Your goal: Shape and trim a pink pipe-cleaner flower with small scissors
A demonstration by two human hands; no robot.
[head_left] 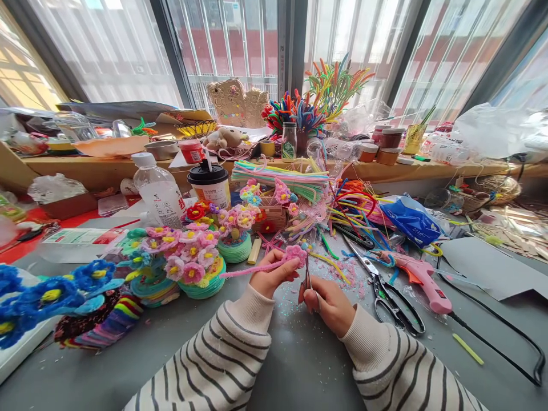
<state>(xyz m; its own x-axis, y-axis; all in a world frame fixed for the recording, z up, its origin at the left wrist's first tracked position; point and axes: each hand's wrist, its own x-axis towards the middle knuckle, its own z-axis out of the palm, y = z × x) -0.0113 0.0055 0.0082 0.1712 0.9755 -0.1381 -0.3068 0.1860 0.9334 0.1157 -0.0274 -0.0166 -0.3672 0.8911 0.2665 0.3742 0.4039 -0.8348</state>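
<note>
Head view shows, at the frame's centre above the bench (299, 371), the left hand (270, 278) pinched closed on a pink fuzzy flower (294, 254), seemingly steadying it for small scissors (307, 276) held upright in the right hand's (331, 303) curled fingers.

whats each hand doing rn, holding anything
left hand: closed on a pink fuzzy flower
right hand: closed on small scissors, blades up at the flower
</note>
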